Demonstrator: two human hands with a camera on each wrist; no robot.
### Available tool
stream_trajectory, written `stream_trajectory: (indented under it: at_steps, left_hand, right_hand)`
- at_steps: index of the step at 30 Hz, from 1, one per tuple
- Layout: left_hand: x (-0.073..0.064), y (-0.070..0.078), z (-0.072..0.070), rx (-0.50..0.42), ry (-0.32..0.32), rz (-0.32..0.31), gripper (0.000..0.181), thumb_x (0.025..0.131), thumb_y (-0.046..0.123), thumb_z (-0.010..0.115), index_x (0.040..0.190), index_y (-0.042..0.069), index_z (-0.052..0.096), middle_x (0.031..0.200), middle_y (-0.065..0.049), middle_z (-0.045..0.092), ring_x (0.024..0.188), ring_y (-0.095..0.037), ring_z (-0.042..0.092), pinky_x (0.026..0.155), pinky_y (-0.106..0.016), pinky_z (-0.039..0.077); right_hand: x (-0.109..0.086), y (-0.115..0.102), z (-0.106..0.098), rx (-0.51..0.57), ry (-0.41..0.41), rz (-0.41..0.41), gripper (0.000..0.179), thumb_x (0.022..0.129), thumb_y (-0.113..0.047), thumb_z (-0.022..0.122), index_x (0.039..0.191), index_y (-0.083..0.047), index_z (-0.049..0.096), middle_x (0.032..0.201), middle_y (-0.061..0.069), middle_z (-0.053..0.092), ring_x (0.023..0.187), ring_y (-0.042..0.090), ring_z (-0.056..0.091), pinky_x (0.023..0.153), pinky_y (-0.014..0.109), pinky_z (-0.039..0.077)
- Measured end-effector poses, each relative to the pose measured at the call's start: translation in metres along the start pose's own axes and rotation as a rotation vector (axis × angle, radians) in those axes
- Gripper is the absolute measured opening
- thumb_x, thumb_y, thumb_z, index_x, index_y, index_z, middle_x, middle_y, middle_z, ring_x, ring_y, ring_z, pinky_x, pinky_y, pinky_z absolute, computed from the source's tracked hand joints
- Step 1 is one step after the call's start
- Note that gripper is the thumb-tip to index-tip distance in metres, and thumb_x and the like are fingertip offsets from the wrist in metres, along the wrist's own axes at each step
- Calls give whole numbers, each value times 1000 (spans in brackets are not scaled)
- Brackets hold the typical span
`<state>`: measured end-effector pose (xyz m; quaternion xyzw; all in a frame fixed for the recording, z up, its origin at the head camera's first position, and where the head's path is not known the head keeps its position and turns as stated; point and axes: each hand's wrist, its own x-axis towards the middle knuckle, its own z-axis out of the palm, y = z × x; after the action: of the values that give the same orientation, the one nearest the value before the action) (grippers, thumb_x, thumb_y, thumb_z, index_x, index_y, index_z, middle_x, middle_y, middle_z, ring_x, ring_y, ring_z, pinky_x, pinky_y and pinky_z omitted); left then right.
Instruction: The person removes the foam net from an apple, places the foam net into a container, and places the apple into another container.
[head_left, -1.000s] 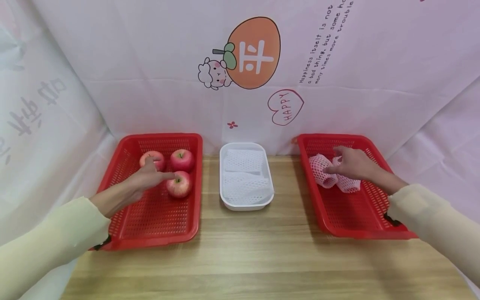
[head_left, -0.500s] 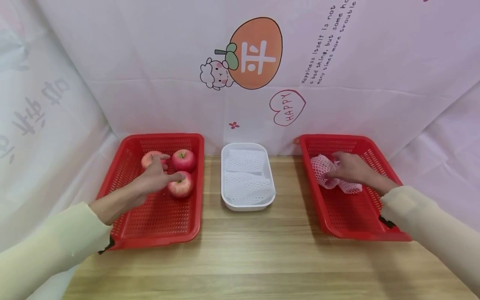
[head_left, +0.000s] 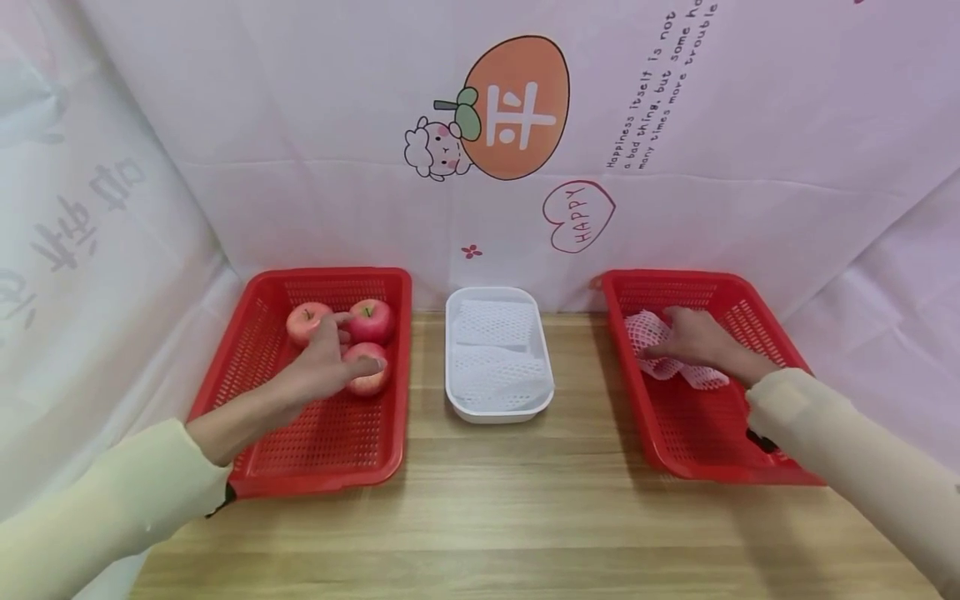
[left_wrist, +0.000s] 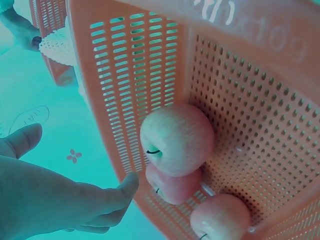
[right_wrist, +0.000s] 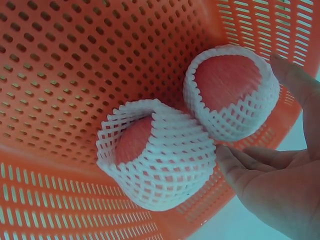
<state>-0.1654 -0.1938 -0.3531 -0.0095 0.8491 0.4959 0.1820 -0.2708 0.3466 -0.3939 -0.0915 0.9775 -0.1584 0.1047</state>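
My left hand (head_left: pixel 318 367) is spread over three red apples in the left red basket (head_left: pixel 318 479). Its thumb lies over the front apple (head_left: pixel 366 383), and its fingers reach toward the back right apple (head_left: pixel 375 323). A third apple (head_left: pixel 305 321) sits at the back left. In the left wrist view, a gap shows between the fingers and the apples. My right hand (head_left: pixel 701 342) reaches into the right basket (head_left: pixel 727 468), with thumb and fingers on either side of one apple in a white foam net (right_wrist: pixel 232 95). A second netted apple (right_wrist: pixel 170 155) lies beside it.
A white plastic tray (head_left: pixel 450 358) holding flat white foam nets stands between the two baskets on the wooden table (head_left: pixel 480 500). A printed cloth (head_left: pixel 337 167) hangs behind them, close to the baskets' back edges.
My left hand has shifted right and closer over the apples, its thumb now across the front one. My right hand has moved slightly left and lower around the netted apple.
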Motion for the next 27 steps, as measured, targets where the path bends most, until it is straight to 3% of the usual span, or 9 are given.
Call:
stream_trajectory:
  at_steps: [3, 10, 13, 19, 27]
  left_hand:
    - [-1, 2, 4, 28, 11, 38, 98, 100, 27, 71, 165, 2, 2, 163, -28, 22, 149, -44, 29, 119, -62, 37]
    - [-7, 9, 13, 80, 11, 35, 101, 98, 35, 74, 164, 3, 5, 167, -25, 20, 150, -44, 31, 119, -65, 36]
    - [-9, 11, 18, 86, -5, 16, 99, 98, 36, 74, 164, 4, 7, 165, -23, 24, 149, -41, 32, 119, -63, 38]
    - [-14, 12, 26, 81, -32, 19, 93, 98, 35, 74, 163, 9, 13, 161, -21, 31, 149, -40, 33, 114, -62, 44]
    - [-17, 14, 33, 73, -31, 27, 88, 98, 29, 75, 162, 13, 16, 161, -19, 31, 149, -42, 32, 110, -62, 48]
  right_hand:
    - [2, 2, 3, -13, -5, 0, 50, 86, -38, 87, 102, -1, 57, 69, 4, 46, 63, 19, 49, 57, 32, 44]
    - [8, 1, 7, -1, -28, 6, 61, 87, -38, 85, 123, 3, 58, 70, 7, 61, 62, 18, 62, 58, 31, 53]
    - [11, 0, 9, 6, -51, 26, 57, 88, -38, 84, 117, 3, 58, 72, 8, 64, 63, 19, 66, 59, 32, 56]
    - [17, -2, 12, 73, -137, 74, 37, 92, -35, 80, 88, -2, 62, 66, 10, 66, 61, 21, 71, 61, 36, 61]
    - [21, 1, 17, 117, -158, 99, 30, 92, -30, 78, 82, -4, 67, 66, 11, 71, 63, 22, 74, 61, 37, 63]
